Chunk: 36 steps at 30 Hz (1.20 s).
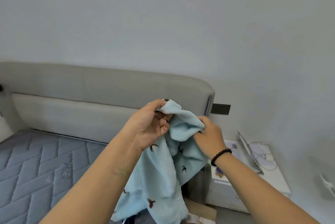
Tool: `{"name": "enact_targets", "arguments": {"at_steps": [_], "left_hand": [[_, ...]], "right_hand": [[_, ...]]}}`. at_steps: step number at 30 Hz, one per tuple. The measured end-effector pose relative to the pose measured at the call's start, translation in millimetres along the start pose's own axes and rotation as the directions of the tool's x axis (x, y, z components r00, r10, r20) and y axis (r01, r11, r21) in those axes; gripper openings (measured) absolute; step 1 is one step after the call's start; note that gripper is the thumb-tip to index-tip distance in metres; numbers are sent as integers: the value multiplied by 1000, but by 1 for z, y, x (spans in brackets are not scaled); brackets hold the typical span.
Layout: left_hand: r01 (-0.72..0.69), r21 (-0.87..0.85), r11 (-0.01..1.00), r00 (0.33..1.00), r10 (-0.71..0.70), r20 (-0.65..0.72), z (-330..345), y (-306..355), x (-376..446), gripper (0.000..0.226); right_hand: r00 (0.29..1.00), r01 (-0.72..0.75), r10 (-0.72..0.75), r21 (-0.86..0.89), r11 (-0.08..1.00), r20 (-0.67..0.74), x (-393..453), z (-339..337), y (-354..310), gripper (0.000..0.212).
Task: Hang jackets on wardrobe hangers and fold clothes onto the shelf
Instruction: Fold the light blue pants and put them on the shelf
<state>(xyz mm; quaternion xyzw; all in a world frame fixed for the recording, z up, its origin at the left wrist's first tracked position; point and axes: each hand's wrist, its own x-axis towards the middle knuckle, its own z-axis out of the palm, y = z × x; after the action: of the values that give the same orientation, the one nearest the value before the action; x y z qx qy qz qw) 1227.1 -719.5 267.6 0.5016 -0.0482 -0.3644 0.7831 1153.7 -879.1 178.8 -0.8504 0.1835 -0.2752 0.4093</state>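
Fleecy blue garment (163, 174) gripped by 2 hands.

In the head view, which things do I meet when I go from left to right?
Mattress → left hand → light blue garment → right hand → white nightstand.

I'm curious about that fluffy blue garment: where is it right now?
In the head view, the light blue garment hangs centre-frame, gripped at its top by the left hand and right hand, before the headboard.
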Motion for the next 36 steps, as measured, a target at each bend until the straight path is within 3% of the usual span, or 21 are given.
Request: {"name": "enact_targets", "arguments": {"at_steps": [2, 4, 6, 9, 12, 15, 18, 21, 23, 25, 27, 32, 34, 36], "left_hand": [[-18, 26, 999, 998, 17, 53, 19, -3, -27, 5], [-26, 53, 998, 994, 20, 108, 40, -11, -49, 7], [-34, 90, 995, 988, 20, 152, 63, -23, -69, 8], [-12, 131, 991, 982, -14, 190, 101, -47, -98, 8], [26, 177, 984, 967, -70, 244, 141, -73, -120, 9], [43, 226, 973, 953, -108, 283, 181, -99, -141, 10], [62, 262, 963, 933, -149, 327, 221, -123, -167, 12], [71, 299, 952, 899, -191, 393, 254, -147, -196, 11], [69, 315, 947, 876, -208, 434, 271, -161, -213, 8], [80, 313, 947, 858, -225, 462, 286, -172, -229, 6], [93, 309, 947, 834, -243, 496, 299, -177, -243, 6], [70, 327, 943, 741, -268, 616, 329, -171, -260, 6], [48, 347, 937, 704, -278, 653, 339, -168, -259, 7], [26, 377, 926, 667, -297, 684, 346, -169, -257, 9]], "right_hand": [[986, -12, 1, -65, 998, -169, -29, -28, -11, 46], [930, 55, -110, -166, 985, -349, -67, -51, -16, 69], [867, 159, -253, -241, 957, -430, -112, -67, -17, 84], [769, 306, -487, -430, 849, -414, -174, -84, -7, 85], [642, 391, -701, -653, 648, -311, -215, -108, 16, 76], [567, 425, -808, -783, 455, -162, -255, -137, 40, 52], [601, 394, -799, -873, 286, 10, -297, -169, 62, 44], [697, 234, -717, -951, 201, 20, -321, -209, 81, 46], [738, 167, -673, -979, 113, 48, -330, -242, 93, 59], [768, 182, -620, -983, -23, 157, -339, -277, 100, 75], [757, 211, -614, -973, -95, 224, -347, -312, 95, 70], [667, 211, -694, -962, -174, 272, -362, -380, 57, 28], [667, 186, -709, -972, -142, 231, -370, -398, 34, 17], [691, 191, -703, -980, -48, 169, -377, -410, 9, 20]]}}
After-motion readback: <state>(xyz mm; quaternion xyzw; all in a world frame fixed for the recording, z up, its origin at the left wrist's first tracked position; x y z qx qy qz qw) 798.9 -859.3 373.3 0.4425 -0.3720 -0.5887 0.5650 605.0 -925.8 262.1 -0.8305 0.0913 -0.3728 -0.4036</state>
